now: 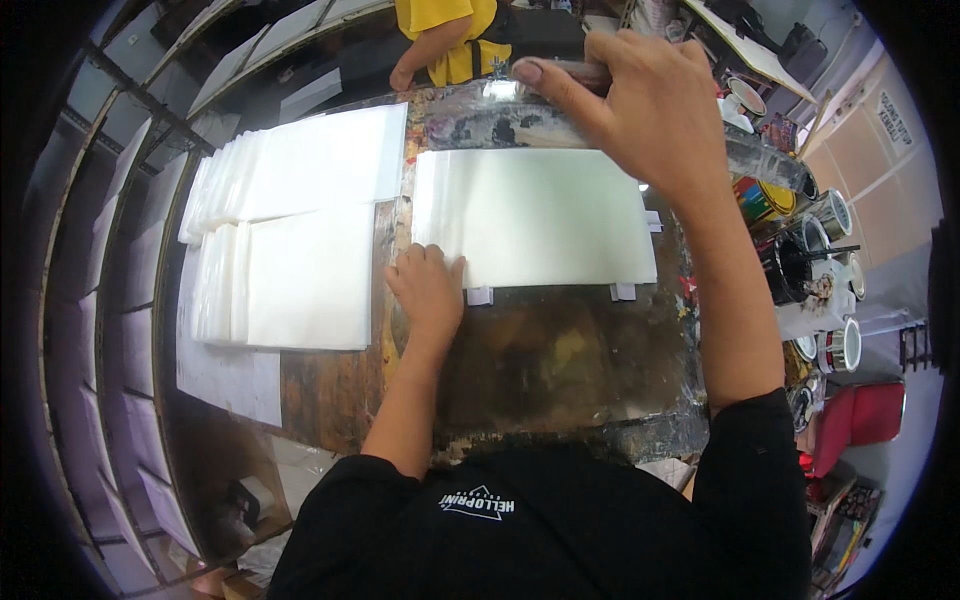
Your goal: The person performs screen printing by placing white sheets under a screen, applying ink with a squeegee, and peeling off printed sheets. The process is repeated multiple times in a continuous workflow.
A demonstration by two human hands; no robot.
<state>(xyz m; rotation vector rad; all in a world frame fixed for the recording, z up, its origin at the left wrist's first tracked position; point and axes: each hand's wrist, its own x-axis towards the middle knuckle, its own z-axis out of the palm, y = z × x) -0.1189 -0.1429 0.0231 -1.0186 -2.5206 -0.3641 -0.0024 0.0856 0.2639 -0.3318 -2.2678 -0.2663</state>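
The left hand (430, 295) lays its fingers (427, 254), slightly spread, on the near left corner of the sheets (550, 215); the right hand (655, 115) grips a bar (585, 74) above their far edge. The sheets are white, rectangular, fanned at the left, flat on the stained table (560, 370). White stacks (310, 275) lie left.

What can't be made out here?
Head view: most fingertips of the right hand on the dark bar, hidden by the hand itself.
Head view: head of the co-worker, cut off by the upper edge.
Head view: count of pale sheets by the left hand, edges too fine.
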